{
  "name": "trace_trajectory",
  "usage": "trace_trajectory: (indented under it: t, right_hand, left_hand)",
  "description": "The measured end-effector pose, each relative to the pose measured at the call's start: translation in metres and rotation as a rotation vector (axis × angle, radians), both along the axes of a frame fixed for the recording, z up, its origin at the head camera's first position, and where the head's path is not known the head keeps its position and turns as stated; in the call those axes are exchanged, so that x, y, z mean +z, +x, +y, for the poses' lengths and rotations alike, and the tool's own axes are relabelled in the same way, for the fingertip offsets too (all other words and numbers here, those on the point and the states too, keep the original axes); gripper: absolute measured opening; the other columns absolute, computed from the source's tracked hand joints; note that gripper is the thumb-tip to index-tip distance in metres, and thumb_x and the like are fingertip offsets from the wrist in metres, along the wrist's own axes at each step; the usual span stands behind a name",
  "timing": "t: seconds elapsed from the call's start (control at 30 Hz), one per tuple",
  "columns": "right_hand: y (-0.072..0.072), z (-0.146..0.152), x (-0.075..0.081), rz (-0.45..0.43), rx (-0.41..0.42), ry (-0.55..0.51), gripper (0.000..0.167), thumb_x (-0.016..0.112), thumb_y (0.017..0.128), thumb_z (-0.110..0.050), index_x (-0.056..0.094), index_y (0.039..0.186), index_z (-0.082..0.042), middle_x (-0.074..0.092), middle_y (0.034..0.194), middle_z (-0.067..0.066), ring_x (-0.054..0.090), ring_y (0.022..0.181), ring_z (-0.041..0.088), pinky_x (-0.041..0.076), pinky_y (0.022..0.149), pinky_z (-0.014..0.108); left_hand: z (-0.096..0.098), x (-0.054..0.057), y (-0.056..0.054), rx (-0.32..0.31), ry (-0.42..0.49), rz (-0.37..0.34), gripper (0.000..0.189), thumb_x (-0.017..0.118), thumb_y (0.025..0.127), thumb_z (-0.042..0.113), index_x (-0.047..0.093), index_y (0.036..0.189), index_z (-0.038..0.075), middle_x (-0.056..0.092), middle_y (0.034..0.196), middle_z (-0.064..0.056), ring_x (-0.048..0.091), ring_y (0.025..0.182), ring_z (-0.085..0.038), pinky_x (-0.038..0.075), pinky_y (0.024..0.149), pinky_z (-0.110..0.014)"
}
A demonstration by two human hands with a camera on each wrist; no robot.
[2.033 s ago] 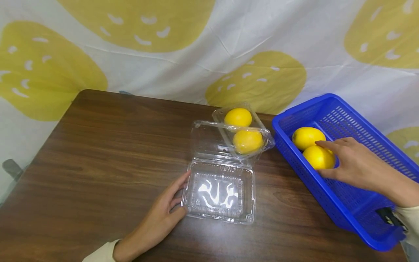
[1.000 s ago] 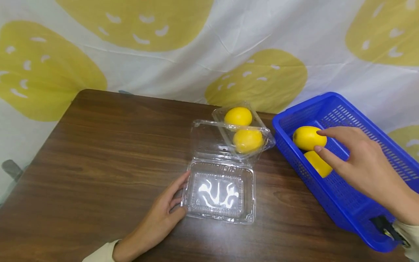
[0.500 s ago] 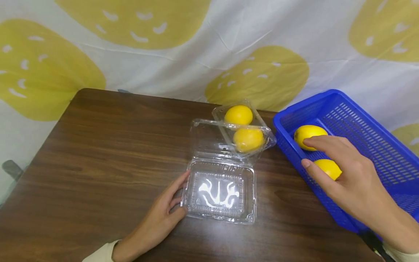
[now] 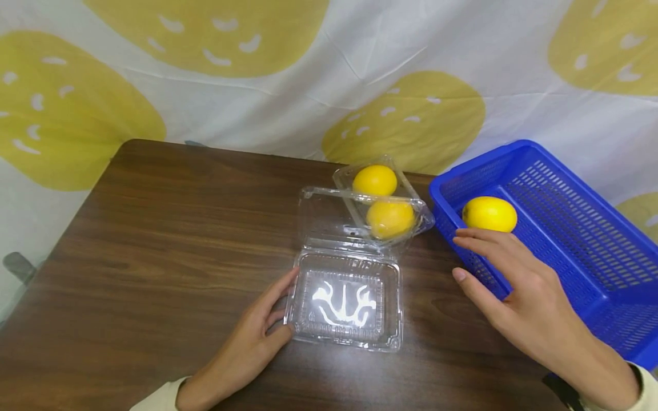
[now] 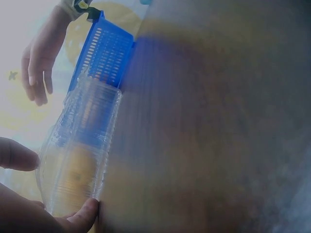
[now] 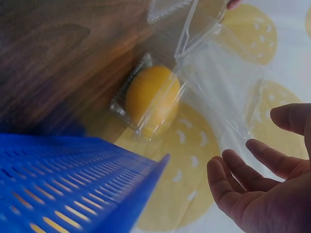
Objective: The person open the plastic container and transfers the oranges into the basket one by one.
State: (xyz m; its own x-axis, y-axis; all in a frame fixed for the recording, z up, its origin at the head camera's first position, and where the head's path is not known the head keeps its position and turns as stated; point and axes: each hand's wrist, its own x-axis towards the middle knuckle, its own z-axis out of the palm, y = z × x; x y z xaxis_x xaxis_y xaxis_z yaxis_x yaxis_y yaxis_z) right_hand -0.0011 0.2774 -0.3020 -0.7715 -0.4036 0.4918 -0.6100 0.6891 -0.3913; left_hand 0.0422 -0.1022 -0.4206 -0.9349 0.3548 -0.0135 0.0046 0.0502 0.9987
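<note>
An unlatched clear plastic clamshell box (image 4: 341, 337) lies on the table, its lid raised at the back. My left hand (image 4: 249, 334) touches the box's left side, thumb and fingers spread along the edge. My right hand (image 4: 529, 302) is over the left rim of the blue basket (image 4: 581, 262), fingers loosely extended. In the right wrist view its palm and fingers hold nothing. One lemon (image 4: 490, 214) sits in the basket's far left corner, just beyond the right fingertips. The second basket lemon is hidden from the head view; yellow (image 6: 54, 224) shows through the slots in the right wrist view.
A second clear box (image 4: 406, 177) stands behind the raised lid. It holds two lemons, one farther back (image 4: 375, 180) and one (image 4: 390, 221) seen through the lid. A white cloth (image 4: 231, 114) with yellow prints hangs behind the brown wooden table (image 4: 169, 245).
My right hand has come away from a lemon, moving left and nearer to me. The basket's near end has swung slightly right. My left hand and the empty box have stayed put.
</note>
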Motion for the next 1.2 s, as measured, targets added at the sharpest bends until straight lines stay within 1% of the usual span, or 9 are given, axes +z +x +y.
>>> trace_trajectory:
  t: [0.2, 0.53, 0.63, 0.7, 0.8, 0.93, 1.07, 1.13, 1.2]
  right_hand:
    - [0.001, -0.001, -0.01, -0.009, 0.012, -0.017, 0.061, 0.057, 0.111, -0.058, 0.075, 0.133, -0.003, 0.072, 0.137, 0.014, 0.063, 0.131, 0.018, 0.038, 0.117, 0.01]
    - [0.005, -0.004, -0.021, -0.029, 0.027, -0.023, 0.061, 0.056, 0.111, -0.058, 0.074, 0.134, -0.004, 0.072, 0.138, 0.015, 0.062, 0.133, 0.016, 0.038, 0.12, 0.012]
    - [0.008, -0.004, -0.024, -0.059, 0.021, -0.014, 0.045, 0.071, 0.109, -0.041, 0.074, 0.137, -0.006, 0.071, 0.14, 0.013, 0.062, 0.134, 0.017, 0.038, 0.121, 0.013]
    - [0.01, -0.004, -0.027, -0.087, 0.018, -0.002, 0.042, 0.08, 0.102, -0.026, 0.073, 0.139, -0.007, 0.07, 0.143, 0.011, 0.062, 0.135, 0.019, 0.038, 0.122, 0.013]
    - [0.012, -0.005, -0.033, -0.109, 0.024, 0.002, 0.054, 0.087, 0.088, -0.003, 0.072, 0.14, -0.005, 0.07, 0.143, 0.011, 0.062, 0.134, 0.023, 0.037, 0.123, 0.013]
    - [0.015, -0.007, -0.042, -0.153, 0.03, 0.017, 0.062, 0.087, 0.086, -0.001, 0.068, 0.145, -0.005, 0.068, 0.147, 0.01, 0.062, 0.134, 0.028, 0.036, 0.122, 0.011]
    - [0.019, -0.01, -0.051, -0.231, 0.011, 0.08, 0.069, 0.086, 0.093, -0.009, 0.059, 0.157, -0.009, 0.062, 0.154, 0.012, 0.06, 0.138, 0.031, 0.029, 0.121, 0.007]
    - [0.022, -0.012, -0.054, -0.286, -0.002, 0.118, 0.072, 0.084, 0.098, -0.016, 0.053, 0.163, -0.01, 0.06, 0.157, 0.013, 0.058, 0.14, 0.033, 0.038, 0.124, 0.021]
    - [0.025, -0.015, -0.058, -0.352, -0.015, 0.139, 0.074, 0.081, 0.102, -0.022, 0.047, 0.166, -0.011, 0.057, 0.16, 0.015, 0.057, 0.143, 0.036, 0.047, 0.123, 0.04]
  left_hand:
    - [0.0, -0.001, 0.0, 0.001, 0.003, 0.004, 0.089, 0.056, 0.091, -0.014, 0.032, 0.174, 0.011, 0.042, 0.168, -0.023, 0.057, 0.144, -0.042, 0.056, 0.116, -0.039]
    - [0.001, 0.0, 0.0, 0.008, -0.006, 0.01, 0.09, 0.056, 0.091, -0.014, 0.033, 0.174, 0.012, 0.042, 0.169, -0.022, 0.054, 0.146, -0.041, 0.055, 0.117, -0.038]
    - [0.0, 0.0, 0.0, 0.008, -0.008, 0.012, 0.09, 0.057, 0.091, -0.014, 0.033, 0.174, 0.013, 0.042, 0.169, -0.021, 0.053, 0.147, -0.041, 0.054, 0.118, -0.038]
    - [0.0, 0.0, 0.0, 0.009, -0.01, 0.014, 0.09, 0.057, 0.091, -0.014, 0.033, 0.174, 0.013, 0.042, 0.169, -0.021, 0.051, 0.149, -0.041, 0.053, 0.119, -0.037]
    - [0.0, 0.0, 0.0, 0.009, -0.009, 0.02, 0.089, 0.057, 0.091, -0.014, 0.033, 0.173, 0.012, 0.041, 0.17, -0.02, 0.049, 0.15, -0.041, 0.053, 0.119, -0.037]
    - [0.001, 0.0, 0.0, 0.012, -0.008, 0.021, 0.089, 0.056, 0.091, -0.014, 0.033, 0.173, 0.011, 0.041, 0.17, -0.021, 0.05, 0.149, -0.042, 0.053, 0.119, -0.038]
    - [0.001, 0.001, 0.0, 0.014, -0.012, 0.018, 0.089, 0.057, 0.091, -0.014, 0.033, 0.173, 0.011, 0.041, 0.17, -0.02, 0.05, 0.149, -0.042, 0.052, 0.119, -0.038]
    - [0.001, 0.001, 0.0, 0.014, -0.012, 0.02, 0.089, 0.057, 0.091, -0.014, 0.033, 0.173, 0.011, 0.041, 0.17, -0.02, 0.049, 0.15, -0.042, 0.052, 0.12, -0.038]
    - [0.001, 0.0, 0.0, 0.014, -0.01, 0.026, 0.089, 0.057, 0.091, -0.014, 0.034, 0.173, 0.011, 0.042, 0.17, -0.02, 0.048, 0.15, -0.042, 0.052, 0.12, -0.038]
